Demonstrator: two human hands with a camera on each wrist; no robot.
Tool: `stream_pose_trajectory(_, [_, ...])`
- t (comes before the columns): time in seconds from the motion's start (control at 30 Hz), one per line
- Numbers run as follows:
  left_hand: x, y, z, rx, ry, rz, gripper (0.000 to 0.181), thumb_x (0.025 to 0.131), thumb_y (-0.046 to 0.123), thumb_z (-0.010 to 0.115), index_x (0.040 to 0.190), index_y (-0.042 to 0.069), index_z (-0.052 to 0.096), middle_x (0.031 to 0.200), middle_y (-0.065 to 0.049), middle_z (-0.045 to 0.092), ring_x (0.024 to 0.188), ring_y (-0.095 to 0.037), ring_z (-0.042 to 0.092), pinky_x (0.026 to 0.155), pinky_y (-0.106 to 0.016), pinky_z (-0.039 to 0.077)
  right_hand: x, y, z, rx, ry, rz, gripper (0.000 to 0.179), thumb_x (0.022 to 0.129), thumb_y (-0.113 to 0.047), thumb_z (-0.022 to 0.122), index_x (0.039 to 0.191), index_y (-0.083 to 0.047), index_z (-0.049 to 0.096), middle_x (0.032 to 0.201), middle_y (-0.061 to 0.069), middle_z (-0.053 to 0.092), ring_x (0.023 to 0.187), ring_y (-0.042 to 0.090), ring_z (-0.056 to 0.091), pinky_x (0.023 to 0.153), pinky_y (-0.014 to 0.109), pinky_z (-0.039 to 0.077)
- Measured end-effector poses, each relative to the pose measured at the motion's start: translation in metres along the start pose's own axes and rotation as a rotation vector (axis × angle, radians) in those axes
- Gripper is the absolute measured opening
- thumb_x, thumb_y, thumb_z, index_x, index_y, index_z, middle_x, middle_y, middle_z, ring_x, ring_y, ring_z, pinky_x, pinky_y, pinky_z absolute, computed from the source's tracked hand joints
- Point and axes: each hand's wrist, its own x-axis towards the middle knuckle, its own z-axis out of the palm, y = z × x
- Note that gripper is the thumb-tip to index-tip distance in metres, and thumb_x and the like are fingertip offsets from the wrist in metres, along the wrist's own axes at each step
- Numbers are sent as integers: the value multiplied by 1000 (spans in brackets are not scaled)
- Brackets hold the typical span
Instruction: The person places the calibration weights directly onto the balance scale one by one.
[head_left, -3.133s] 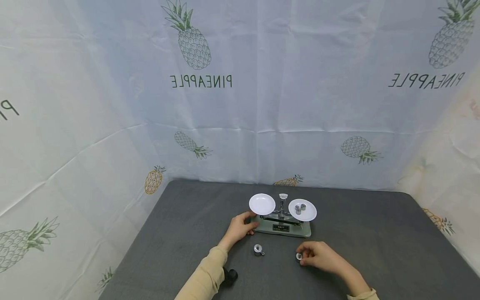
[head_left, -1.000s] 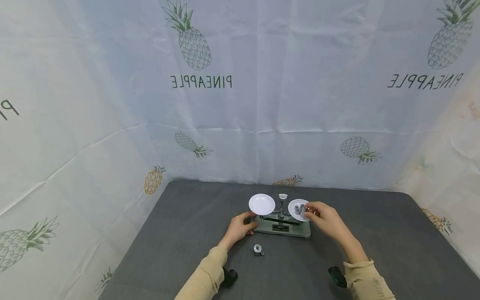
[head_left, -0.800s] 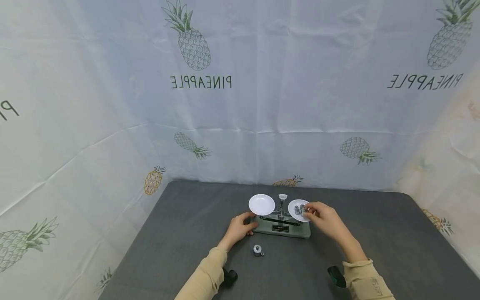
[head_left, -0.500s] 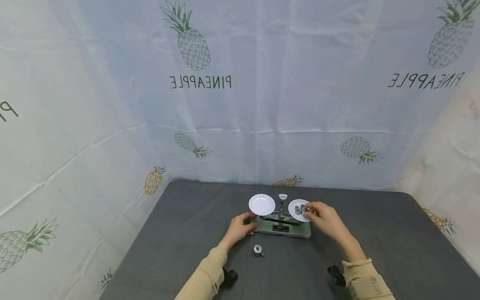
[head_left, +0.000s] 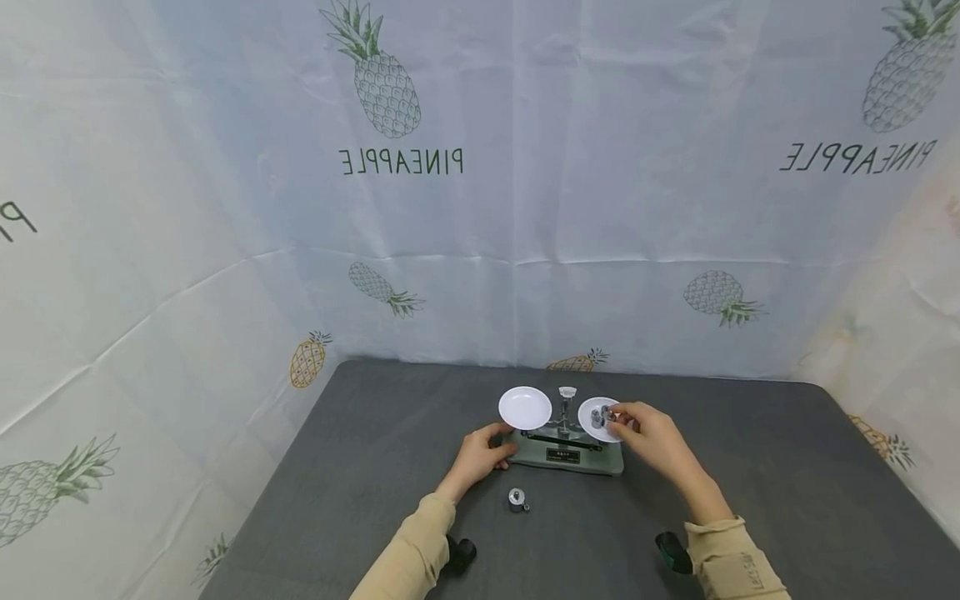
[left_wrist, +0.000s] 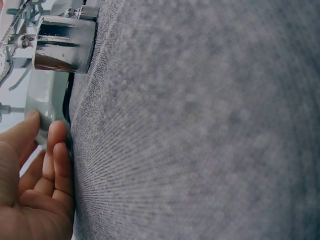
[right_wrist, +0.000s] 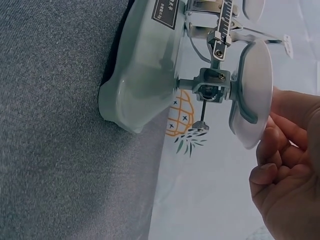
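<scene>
We see, beyond everything, a pineapple-print curtain (head_left: pixel 480 208), then a dark grey table (head_left: pixel 390 433) bearing a two-pan balance (head_left: pixel 564 456). The left hand (head_left: pixel 477 454) grips the left end of its base, thumb and fingers bent round it; the right hand (head_left: pixel 651 429), fingers curled in, is at the right pan (right_wrist: pixel 257 85). Before the balance we find a large knobbed weight (head_left: pixel 517 499). Smaller metal weights (head_left: pixel 596 419) sit in the right pan, one pinched weight (head_left: pixel 608 421) between the right fingertips; a tiny weight (head_left: pixel 527 507) lies just beside the large one.
</scene>
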Motion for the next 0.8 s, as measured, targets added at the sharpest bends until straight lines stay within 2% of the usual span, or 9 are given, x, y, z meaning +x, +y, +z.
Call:
stream_pose_trajectory(0.07, [0, 0, 0, -6, 1, 26, 35, 87, 26, 65, 113, 3, 63, 62, -3, 64, 49, -4, 58, 49, -20, 46, 0, 0, -1, -2, 2, -3, 28, 83, -13, 69, 108, 0, 66, 82, 2, 62, 62, 3, 42, 52, 21, 36])
stream_pose_trajectory(0.1, [0, 0, 0, -8, -1, 17, 35, 87, 27, 66, 113, 4, 63, 63, -3, 64, 49, -4, 58, 49, -20, 46, -1, 0, -2, -5, 1, -3, 29, 83, -13, 69, 109, -1, 66, 82, 2, 62, 62, 2, 42, 52, 21, 36])
stream_pose_trajectory(0.17, [1, -1, 1, 2, -3, -9, 35, 86, 25, 66, 114, 4, 63, 65, -5, 65, 50, -5, 58, 50, -19, 46, -1, 0, -3, -3, 2, -3, 31, 83, -14, 69, 111, -1, 66, 82, 2, 62, 62, 2, 44, 53, 22, 37])
stream_pose_trajectory(0.2, [2, -1, 2, -2, -8, -46, 35, 86, 25, 67, 114, 6, 63, 66, -6, 65, 51, -5, 59, 51, -19, 47, -2, 0, -4, -1, 2, 0, 32, 84, -15, 69, 112, -2, 65, 83, 1, 62, 64, 2, 45, 54, 22, 38])
stream_pose_trajectory(0.37, [5, -1, 3, 22, -14, -104, 35, 85, 21, 68, 116, 7, 63, 67, -8, 66, 51, -6, 58, 51, -19, 46, -6, 2, -9, 29, 27, -10, 37, 84, -17, 70, 117, -3, 62, 91, 4, 62, 69, 3, 47, 57, 23, 41])
stream_pose_trajectory(0.57, [5, 2, 2, 36, -13, -110, 35, 85, 22, 67, 117, 8, 63, 65, -7, 65, 52, -6, 57, 50, -18, 45, -10, 8, -13, 64, 57, 1, 45, 84, -18, 70, 125, -4, 56, 102, 10, 61, 76, 2, 50, 63, 23, 45])
stream_pose_trajectory(0.8, [3, 2, 1, 18, -15, -108, 34, 86, 23, 67, 117, 8, 63, 66, -7, 66, 52, -7, 58, 50, -19, 45, -16, 19, -18, 80, 24, 70, 53, 85, -25, 68, 131, -4, 50, 114, 16, 60, 84, 6, 57, 69, 24, 48])
